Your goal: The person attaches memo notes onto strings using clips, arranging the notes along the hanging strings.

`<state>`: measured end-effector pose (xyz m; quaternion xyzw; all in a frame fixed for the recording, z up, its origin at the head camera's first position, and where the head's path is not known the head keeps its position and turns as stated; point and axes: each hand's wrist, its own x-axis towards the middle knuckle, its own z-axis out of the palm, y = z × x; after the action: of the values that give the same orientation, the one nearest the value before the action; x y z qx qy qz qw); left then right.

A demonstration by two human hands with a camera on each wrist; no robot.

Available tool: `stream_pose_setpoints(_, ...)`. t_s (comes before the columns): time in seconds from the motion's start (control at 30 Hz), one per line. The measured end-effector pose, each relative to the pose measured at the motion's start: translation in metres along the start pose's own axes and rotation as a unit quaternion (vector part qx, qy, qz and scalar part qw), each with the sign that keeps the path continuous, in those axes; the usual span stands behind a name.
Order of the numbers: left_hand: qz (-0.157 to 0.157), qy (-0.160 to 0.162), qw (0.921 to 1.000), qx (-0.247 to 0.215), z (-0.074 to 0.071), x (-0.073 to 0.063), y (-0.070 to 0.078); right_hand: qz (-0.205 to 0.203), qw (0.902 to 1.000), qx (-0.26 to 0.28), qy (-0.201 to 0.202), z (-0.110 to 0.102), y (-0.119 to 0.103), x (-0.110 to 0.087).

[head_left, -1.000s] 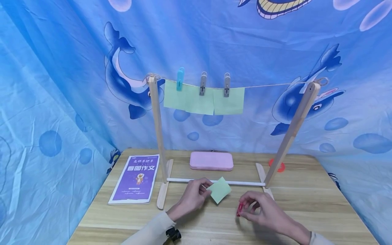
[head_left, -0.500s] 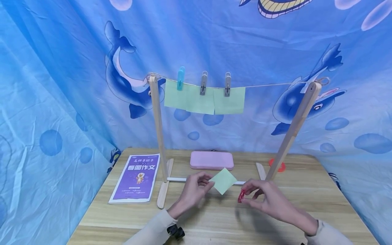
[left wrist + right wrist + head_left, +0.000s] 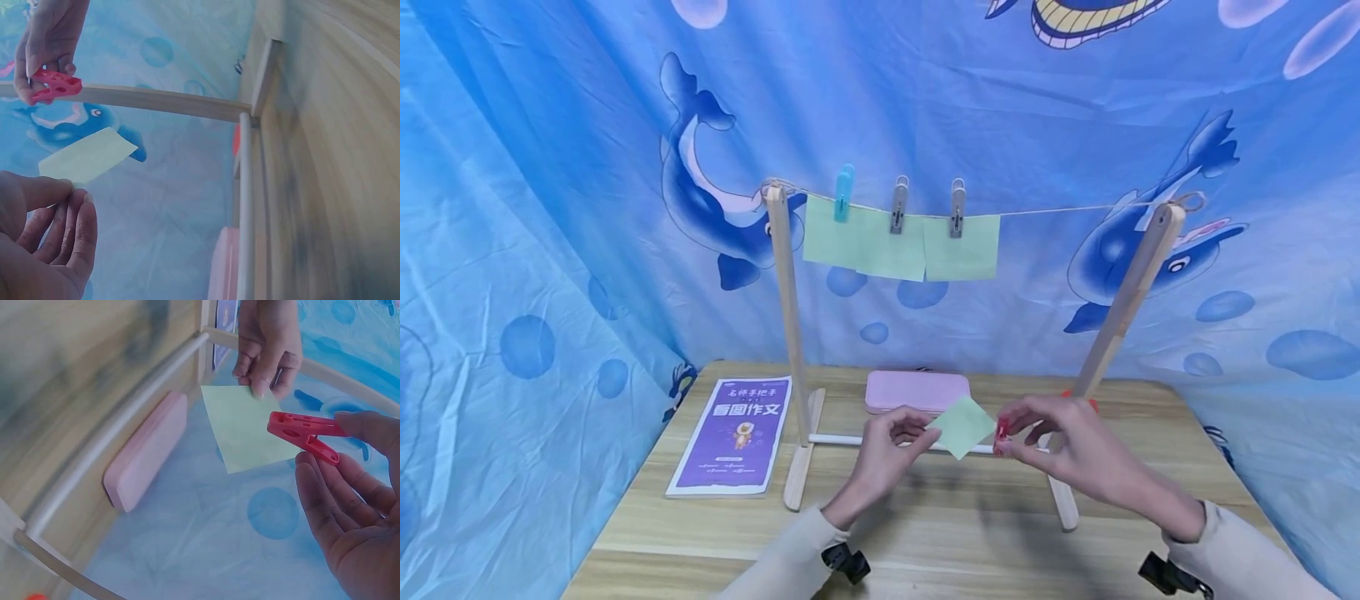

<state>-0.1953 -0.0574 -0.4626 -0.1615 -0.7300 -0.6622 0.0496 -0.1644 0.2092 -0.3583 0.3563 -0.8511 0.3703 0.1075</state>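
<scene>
My left hand (image 3: 887, 454) pinches a green square of paper (image 3: 962, 427) by one corner, thumb against fingers, above the table. In the right wrist view the paper (image 3: 244, 428) hangs flat from the fingertips. My right hand (image 3: 1067, 446) holds a red clothespin (image 3: 1002, 437) by its handles, close to the paper's right corner in the head view. The clothespin (image 3: 303, 434) lies between thumb and fingers. Above, a string (image 3: 1060, 210) carries several green papers in a row, held by a blue clothespin (image 3: 843, 193) and two grey clothespins (image 3: 898, 205).
Two wooden posts (image 3: 787, 317) hold up the string, joined low by a white rod (image 3: 835, 439). A pink case (image 3: 917, 390) lies behind the rod. At left is a purple booklet (image 3: 732, 437). A red object (image 3: 1092, 405) is partly hidden by the right hand and post.
Both hands have risen and moved forward and slightly right, carrying the paper and the red clothespin. The gap between paper and clothespin has narrowed. The papers on the string stay put.
</scene>
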Motion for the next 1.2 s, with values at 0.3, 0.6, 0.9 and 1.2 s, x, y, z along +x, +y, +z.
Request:
stream_pose_setpoints(0.3, 0.017, 0.050, 0.9958, -0.074, 0.006, 0.010, 0.015, 0.015, 0.9998, -0.010, 0.006, -0.025, -0.001, 0.022)
stream_pose_setpoints(0.6, 0.066, 0.092, 0.9849, -0.131, 0.011, 0.019, 0.030, 0.025, 0.9983, -0.038, 0.038, -0.059, -0.010, 0.041)
stream_pose_setpoints(0.9, 0.096, 0.080, 0.9755, -0.181, 0.021, 0.029, 0.044, -0.011, 0.9917, -0.093, 0.089, -0.094, -0.029, 0.063)
stream_pose_setpoints(1.2, 0.091, 0.087, 0.9665, -0.224, 0.031, 0.040, 0.061, -0.022, 0.9887, -0.111, 0.098, -0.115, -0.045, 0.076)
